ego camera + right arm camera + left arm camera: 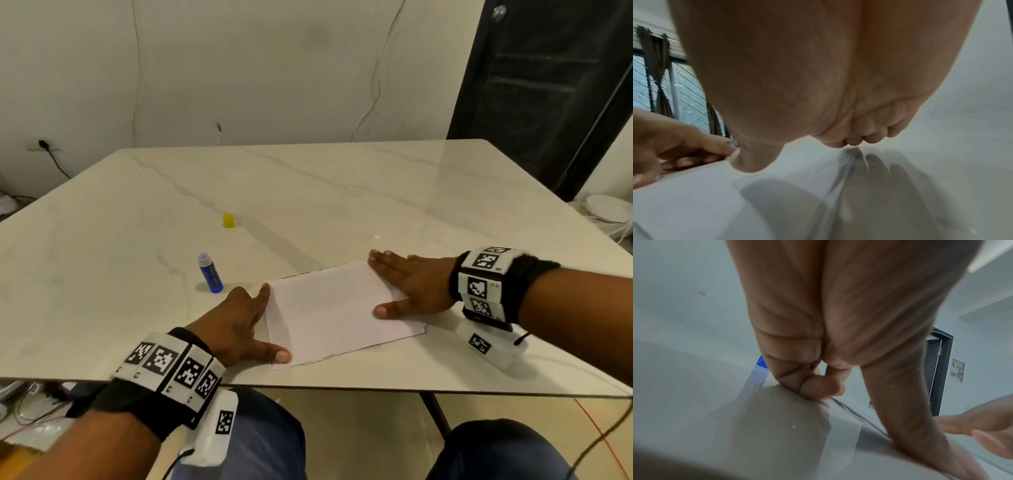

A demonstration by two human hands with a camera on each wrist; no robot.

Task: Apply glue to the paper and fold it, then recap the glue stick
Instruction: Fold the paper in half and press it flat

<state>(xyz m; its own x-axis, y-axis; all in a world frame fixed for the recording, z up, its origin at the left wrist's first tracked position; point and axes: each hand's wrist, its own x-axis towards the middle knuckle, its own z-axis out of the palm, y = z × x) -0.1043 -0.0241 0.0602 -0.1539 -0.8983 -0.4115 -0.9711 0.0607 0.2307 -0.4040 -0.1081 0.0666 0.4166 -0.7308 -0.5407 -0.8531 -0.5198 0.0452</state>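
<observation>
Marble table (342,178) occupied by folded paper (335,311) near front edge. Paper pressed flat by left hand (236,325) and right hand (407,286), fingers extended. Uncapped glue stick (210,273) left of paper; yellow cap (228,220) behind it.

No word, brand or number can be read anywhere. The only signs are the black-and-white square code markers on the band of the left wrist (173,365) and the band of the right wrist (481,284), and one more on each white camera housing below them; they carry patterns, not letters. The blue glue stick (210,273) has a label with greenish print along its body, too small and blurred to make out. In the left wrist view a small poster (957,370) hangs on the wall beside the dark door, its print also illegible.
</observation>
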